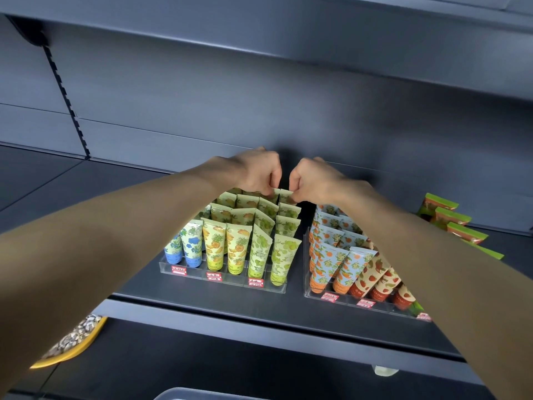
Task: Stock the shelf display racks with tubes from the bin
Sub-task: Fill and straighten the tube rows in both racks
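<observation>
A clear display rack (178,269) on the dark shelf holds rows of upright tubes: blue flower tubes (191,243), yellow pineapple tubes (215,245) and green grape tubes (284,255). Both my arms reach to its back row. My left hand (253,171) pinches the crimped top of a green tube (274,193) there. My right hand (314,180) pinches the top of the neighbouring green tube (287,195) in the rightmost column. A second rack (306,284) to the right holds orange tubes (326,264) and strawberry tubes (372,277), partly hidden by my right forearm.
Green and red packets (451,217) lie on the shelf at the far right. A yellow-edged patterned item (72,342) sits on the lower shelf at left. A grey bin rim (184,394) shows at the bottom edge. The shelf's back wall stands just behind my hands.
</observation>
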### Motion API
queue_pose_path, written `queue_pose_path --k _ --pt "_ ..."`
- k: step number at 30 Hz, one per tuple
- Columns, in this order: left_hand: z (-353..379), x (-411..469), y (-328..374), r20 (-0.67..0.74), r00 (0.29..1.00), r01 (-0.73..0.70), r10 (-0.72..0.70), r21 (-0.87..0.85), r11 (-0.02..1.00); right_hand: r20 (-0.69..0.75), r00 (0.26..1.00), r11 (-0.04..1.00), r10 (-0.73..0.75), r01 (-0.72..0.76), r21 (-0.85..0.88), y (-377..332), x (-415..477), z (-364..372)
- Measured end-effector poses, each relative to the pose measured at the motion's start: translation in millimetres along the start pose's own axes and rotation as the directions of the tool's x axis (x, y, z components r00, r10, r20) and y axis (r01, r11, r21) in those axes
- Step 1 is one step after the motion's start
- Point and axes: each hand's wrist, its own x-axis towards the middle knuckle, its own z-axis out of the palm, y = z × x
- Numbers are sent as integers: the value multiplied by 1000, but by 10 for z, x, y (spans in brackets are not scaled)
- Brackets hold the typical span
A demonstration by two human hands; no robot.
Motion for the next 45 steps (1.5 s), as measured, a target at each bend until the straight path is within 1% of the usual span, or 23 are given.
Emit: queue_pose_path --k 6,10,25,32,35,37,41,45 --pt "-30 -8 -4 29 999 19 -18 -44 999 18 1000 1000 3 -4 26 2 -4 -10" --pt "-41 -16 9 33 999 18 -17 -44 999 30 1000 999 -2 1 39 2 -7 -14" --pt "-88 -46 15 33 999 21 -19 -65 998 12 1000 999 -9 9 48 8 -15 -36" --pt "-240 -149 48 -16 1000 16 -18 -114 993 -28 1000 997 -9 11 79 -56 -138 -219" --pt "-261 -249 86 18 1000 -4 7 -148 989 -33 999 993 -29 33 117 -105 -256 -283" --pt "-244 -290 93 62 998 -6 15 -147 989 -4 999 990 -41 41 134 -135 -329 -277" --pt "-175 -307 87 117 993 5 13 -152 988 63 997 992 -45 37 117 -128 -360 -178" --pt "-107 -302 103 128 992 -2 19 -129 992 69 997 994 -45 37 106 -77 -318 -66"
